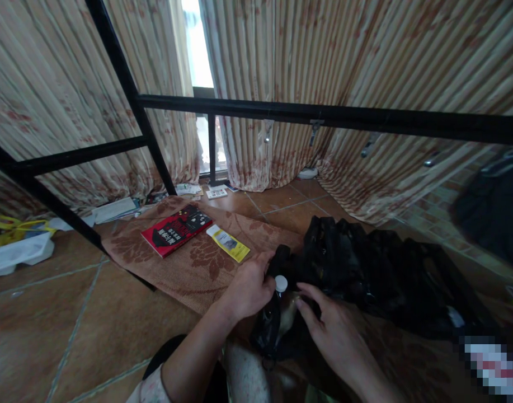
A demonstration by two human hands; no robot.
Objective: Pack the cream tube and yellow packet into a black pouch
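Note:
A bottle with a white cap (281, 283) stands partly inside a black bag (365, 268) that lies on the brown patterned mat (197, 263). My left hand (250, 288) is curled around the bag's edge beside the bottle's neck. My right hand (329, 327) rests on the bag just right of the bottle, its fingers bent and pinching the dark fabric. The bottle's lower body is dark and mostly hidden by the bag.
A red and black book (176, 229) and a yellow and white packet (229, 242) lie on the mat to the left. Black metal frame bars (323, 115) cross in front of striped curtains (365, 67). Papers and cards (216, 192) lie near the curtain; white and yellow bags (17, 246) sit far left.

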